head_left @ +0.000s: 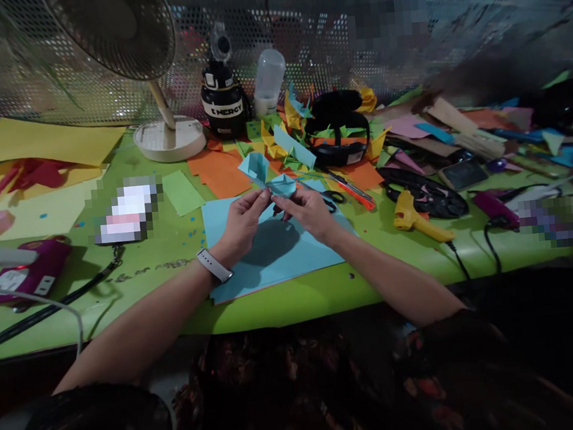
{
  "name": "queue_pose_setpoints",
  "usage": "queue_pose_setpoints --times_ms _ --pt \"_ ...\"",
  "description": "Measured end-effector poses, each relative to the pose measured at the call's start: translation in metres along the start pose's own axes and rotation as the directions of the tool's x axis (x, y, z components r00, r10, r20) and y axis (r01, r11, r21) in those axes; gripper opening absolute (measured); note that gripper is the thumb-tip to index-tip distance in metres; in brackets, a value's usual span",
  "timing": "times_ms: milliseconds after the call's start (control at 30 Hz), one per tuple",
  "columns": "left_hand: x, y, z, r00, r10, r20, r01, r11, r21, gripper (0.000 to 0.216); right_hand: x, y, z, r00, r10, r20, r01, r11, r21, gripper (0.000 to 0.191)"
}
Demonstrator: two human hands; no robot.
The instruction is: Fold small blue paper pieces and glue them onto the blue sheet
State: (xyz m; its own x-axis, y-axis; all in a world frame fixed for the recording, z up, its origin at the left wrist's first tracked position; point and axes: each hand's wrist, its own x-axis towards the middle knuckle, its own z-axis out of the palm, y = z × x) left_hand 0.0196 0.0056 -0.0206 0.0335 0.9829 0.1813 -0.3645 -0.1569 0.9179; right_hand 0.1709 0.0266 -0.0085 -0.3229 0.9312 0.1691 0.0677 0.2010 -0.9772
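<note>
Both my hands meet over a light blue paper sheet (pixel 270 256) lying on the green table (pixel 323 292). My left hand (pixel 241 222), with a white watch on the wrist, pinches one side of a small folded blue paper piece (pixel 281 186). My right hand (pixel 309 210) pinches the other side of the same piece. A second folded blue paper shape (pixel 253 166) sits just behind my left fingers. Scissors (pixel 329 201) lie partly hidden behind my right hand.
A desk fan (pixel 153 66) stands at the back left, a black bottle (pixel 223 103) and clear jar (pixel 269 82) beside it. Orange paper (pixel 220 172), folded paper figures (pixel 285 141), a yellow glue gun (pixel 414 218), a red cutter (pixel 357 194), a phone (pixel 463 174) and cables lie around.
</note>
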Motion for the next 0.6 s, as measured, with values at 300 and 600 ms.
queue_pose_setpoints --times_ms 300,600 --pt "-0.0036 0.0078 0.0061 0.987 -0.149 -0.061 0.139 0.98 -0.144 0.027 0.0007 0.0048 0.0039 0.992 0.118 0.054 -0.128 0.958 0.259 0.047" --pt "-0.0029 0.0092 0.0046 0.986 -0.157 -0.06 0.149 0.981 -0.122 0.033 0.0003 0.0051 0.0025 0.982 0.149 0.112 -0.177 0.936 0.305 0.047"
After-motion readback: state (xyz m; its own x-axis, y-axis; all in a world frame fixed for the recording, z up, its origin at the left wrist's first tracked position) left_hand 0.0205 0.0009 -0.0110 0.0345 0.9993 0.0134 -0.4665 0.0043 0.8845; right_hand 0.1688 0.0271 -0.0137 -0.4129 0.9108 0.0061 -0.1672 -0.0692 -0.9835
